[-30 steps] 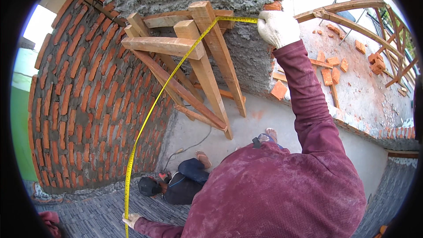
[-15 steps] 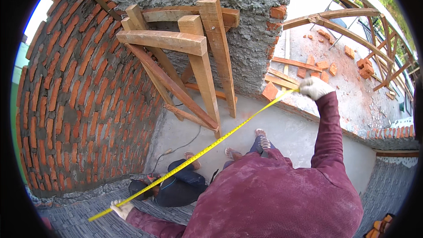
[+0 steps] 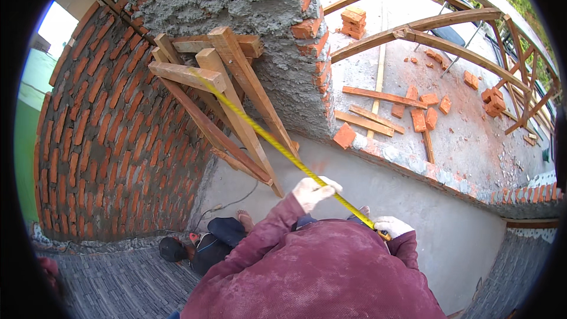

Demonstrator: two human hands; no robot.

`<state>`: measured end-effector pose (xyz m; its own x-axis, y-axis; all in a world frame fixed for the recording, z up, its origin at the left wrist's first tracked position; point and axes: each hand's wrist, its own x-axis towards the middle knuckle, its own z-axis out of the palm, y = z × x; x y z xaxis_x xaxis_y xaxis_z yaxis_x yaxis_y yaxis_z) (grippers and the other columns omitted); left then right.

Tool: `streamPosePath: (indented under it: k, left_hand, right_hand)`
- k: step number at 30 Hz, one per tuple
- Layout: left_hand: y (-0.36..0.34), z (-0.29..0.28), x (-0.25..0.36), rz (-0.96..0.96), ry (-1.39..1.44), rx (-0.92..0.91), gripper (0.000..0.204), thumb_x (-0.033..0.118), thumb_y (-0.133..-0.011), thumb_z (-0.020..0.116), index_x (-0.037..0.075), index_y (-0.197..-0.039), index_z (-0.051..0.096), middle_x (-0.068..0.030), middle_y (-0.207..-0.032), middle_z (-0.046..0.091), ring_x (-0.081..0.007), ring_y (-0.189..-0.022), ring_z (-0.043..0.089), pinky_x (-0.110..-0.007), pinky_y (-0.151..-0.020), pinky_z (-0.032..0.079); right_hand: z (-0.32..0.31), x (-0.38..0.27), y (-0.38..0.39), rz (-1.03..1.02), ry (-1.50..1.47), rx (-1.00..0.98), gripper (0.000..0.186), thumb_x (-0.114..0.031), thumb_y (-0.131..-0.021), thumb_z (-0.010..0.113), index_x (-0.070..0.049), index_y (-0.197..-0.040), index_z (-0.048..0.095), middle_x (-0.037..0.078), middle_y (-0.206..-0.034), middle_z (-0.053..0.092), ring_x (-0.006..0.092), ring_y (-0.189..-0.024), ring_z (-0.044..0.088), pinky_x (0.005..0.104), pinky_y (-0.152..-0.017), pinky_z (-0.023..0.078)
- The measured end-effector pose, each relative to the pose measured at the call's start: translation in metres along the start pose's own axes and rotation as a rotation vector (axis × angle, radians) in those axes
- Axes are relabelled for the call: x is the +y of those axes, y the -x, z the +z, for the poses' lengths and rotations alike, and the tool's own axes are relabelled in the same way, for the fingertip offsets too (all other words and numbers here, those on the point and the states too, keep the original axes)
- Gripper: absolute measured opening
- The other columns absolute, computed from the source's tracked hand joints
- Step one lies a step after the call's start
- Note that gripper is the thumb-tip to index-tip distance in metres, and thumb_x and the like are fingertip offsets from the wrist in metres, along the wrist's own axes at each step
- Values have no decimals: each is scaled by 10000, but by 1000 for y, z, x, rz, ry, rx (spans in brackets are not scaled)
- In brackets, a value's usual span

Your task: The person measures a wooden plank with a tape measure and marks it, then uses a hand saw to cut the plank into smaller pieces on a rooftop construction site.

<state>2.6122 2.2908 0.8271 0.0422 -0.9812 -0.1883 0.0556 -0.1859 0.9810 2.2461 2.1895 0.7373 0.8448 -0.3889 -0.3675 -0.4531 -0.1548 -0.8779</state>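
A yellow tape measure (image 3: 269,136) is pulled out long and slants from my body up toward the wooden trestle. My left hand (image 3: 315,192), in a white glove, is closed on the blade partway along. Lower and to the right, my gloved right hand (image 3: 394,226) grips the tape's case end, most of the case hidden by the fingers. The blade's far end crosses in front of the trestle's top beam (image 3: 183,74); whether it touches the wood I cannot tell.
The timber trestle (image 3: 248,91) stands by the rough cement wall (image 3: 242,0). A brick wall (image 3: 112,142) rises at left. A person (image 3: 215,245) crouches at lower left, near a cable (image 3: 227,205). Beyond a low ledge (image 3: 407,168) lie loose bricks (image 3: 418,119) and planks (image 3: 369,123).
Both hands have come in from widely spread arms to near my chest. The tape has swung from across my body to pointing up-left at the trestle. The view has shifted right.
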Motion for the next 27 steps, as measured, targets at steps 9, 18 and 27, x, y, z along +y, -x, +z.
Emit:
streamPosePath:
  k: [9,18,27]
  left_hand:
    - [-178,220,-85,-440,-1,-499,251,250,-987,706,35,-1105,757,-40,-944,725,-117,-803,645,-299,-759,533]
    - [-269,303,105,-64,-169,-1198,387,239,-1060,568,1,-1358,632,-114,-1203,703,-206,-1098,680,-353,-986,528]
    - [-215,444,294,643,973,-1875,362,305,-1061,547,-24,-1179,640,-177,-1043,668,-311,-962,674,-392,-827,552]
  right_hand:
    - [-61,34,77,251,-677,382,424,-255,-948,603,-4,-1285,653,85,-1111,698,153,-972,621,306,-872,499]
    - [-45,94,134,881,-1172,1002,303,-291,-901,619,-65,-1099,665,60,-850,625,197,-651,622,356,-592,541]
    - [61,202,171,1047,-1651,1410,258,-292,-895,628,-92,-1057,650,62,-841,627,210,-646,632,386,-547,542]
